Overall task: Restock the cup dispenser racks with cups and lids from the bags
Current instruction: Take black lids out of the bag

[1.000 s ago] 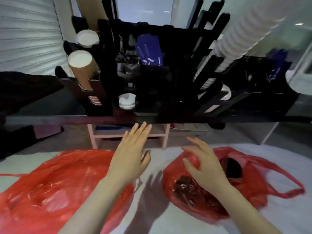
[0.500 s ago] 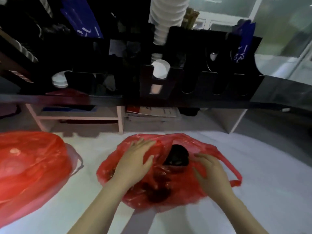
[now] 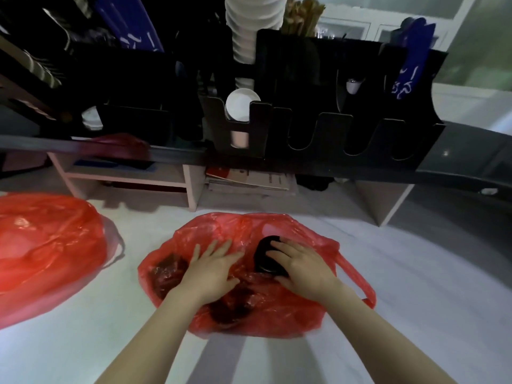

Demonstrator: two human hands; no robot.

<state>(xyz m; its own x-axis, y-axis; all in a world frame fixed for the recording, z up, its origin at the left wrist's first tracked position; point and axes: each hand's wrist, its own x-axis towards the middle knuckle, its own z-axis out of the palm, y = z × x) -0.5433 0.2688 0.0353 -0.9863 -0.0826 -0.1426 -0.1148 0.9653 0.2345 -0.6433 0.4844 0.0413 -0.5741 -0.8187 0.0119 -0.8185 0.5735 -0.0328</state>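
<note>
A small red plastic bag (image 3: 277, 314) lies on the white surface in front of me, with dark lids showing through the plastic. My left hand (image 3: 213, 268) rests flat on the bag with fingers spread. At the bag's mouth a stack of black lids (image 3: 264, 257) sticks out, and my right hand (image 3: 300, 268) curls its fingers and thumb around that stack. Beyond the surface stands the black dispenser rack (image 3: 318, 128); one slot holds a stack of white cups (image 3: 239, 108), and the slots to its right look unfilled.
A larger red bag (image 3: 47, 250) sits at the left on the white surface (image 3: 415, 286). A tall column of white cups (image 3: 252, 26) rises behind the rack. Blue packets (image 3: 410, 59) and brown sticks (image 3: 302, 12) stand in the rack's back.
Both hands came down from mid-air onto the small red bag. My right hand moved from the bag's plastic onto the black lids and closed around them. The view swung right.
</note>
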